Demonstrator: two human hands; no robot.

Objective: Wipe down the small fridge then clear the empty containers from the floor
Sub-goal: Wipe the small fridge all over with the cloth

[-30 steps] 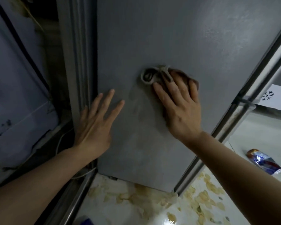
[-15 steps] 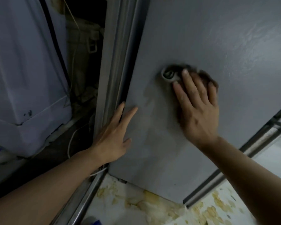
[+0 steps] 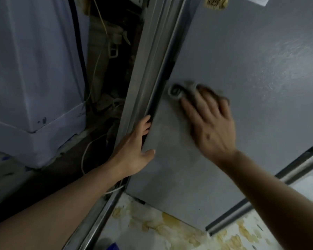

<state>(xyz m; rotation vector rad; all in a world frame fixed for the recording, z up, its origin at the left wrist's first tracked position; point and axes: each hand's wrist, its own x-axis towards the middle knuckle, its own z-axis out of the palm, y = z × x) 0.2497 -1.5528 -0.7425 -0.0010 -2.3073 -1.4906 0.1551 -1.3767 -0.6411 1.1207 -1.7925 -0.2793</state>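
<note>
I had the right hand pressed flat, fingers spread and straight, on a bunched rag against the grey side panel of the small fridge, close to its left edge, so the cloth stayed pinned while rubbing. The left hand gripped that same edge lower down, fingers curled into the dark gap and thumb on the panel, I judged to steady the fridge. The stained floor below showed no containers, so clearing looked not yet begun.
</note>
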